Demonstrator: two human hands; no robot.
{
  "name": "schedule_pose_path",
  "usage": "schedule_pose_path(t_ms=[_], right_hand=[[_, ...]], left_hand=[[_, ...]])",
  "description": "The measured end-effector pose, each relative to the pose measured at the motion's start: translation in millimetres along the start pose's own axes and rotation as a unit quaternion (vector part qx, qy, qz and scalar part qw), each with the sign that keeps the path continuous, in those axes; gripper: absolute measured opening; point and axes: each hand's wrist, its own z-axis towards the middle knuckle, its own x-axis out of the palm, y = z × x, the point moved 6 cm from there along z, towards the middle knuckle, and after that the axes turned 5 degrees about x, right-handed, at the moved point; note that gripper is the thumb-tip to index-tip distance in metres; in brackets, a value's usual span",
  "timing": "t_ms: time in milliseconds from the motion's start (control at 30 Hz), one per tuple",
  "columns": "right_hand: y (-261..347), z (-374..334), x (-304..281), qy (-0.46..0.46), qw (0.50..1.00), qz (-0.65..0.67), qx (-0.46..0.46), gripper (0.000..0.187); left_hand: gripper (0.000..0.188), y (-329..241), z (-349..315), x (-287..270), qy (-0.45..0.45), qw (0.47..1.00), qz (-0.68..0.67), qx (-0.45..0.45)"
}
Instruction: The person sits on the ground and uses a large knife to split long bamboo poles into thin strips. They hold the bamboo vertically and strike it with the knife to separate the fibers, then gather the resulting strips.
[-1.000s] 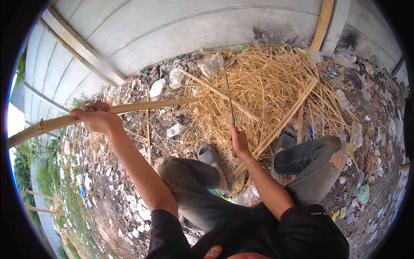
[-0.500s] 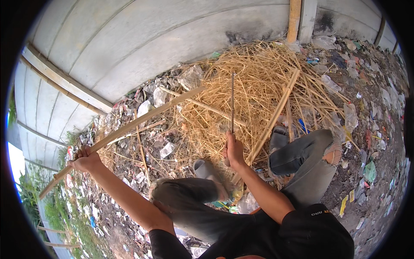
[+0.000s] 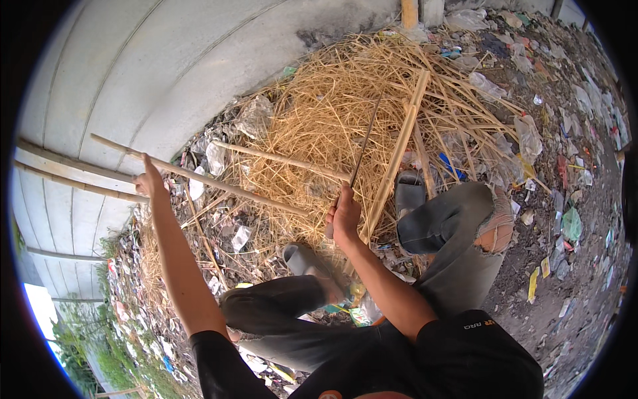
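My left hand [image 3: 152,178] is stretched out at the left, its fingers wrapped round a long bamboo strip [image 3: 236,191]. The strip's far end points up toward the wall, and the other end slopes down over the straw. In front of me my right hand [image 3: 346,214] grips the handle of a long, narrow-bladed knife [image 3: 366,141], blade pointing up and away. Just right of the blade a thick split bamboo piece [image 3: 401,146] leans from beside my feet onto the straw heap [image 3: 319,106]. Another thin bamboo stick [image 3: 279,157] lies across the straw, ending near my right hand.
A pale panel wall [image 3: 219,60] rises behind the heap. Plastic scraps and litter cover the dark ground, with a clear plastic bag [image 3: 255,117] by the wall. My legs are bent, a grey sandal [image 3: 410,194] on one foot. Green plants [image 3: 109,332] grow at the left.
The bamboo strip in my left hand has swung round: its left end has risen and its right end has dropped. My left hand moved up. The knife now leans to the right.
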Motion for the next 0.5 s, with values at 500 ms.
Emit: schedule_pose_path(t_ms=[500], right_hand=[[70.8, -16.3, 19.9, 0.069, 0.987, 0.100, -0.104, 0.046]], left_hand=[[0.033, 217.1, -551.8, 249.5, 0.590, 0.703, 0.170, 0.360]])
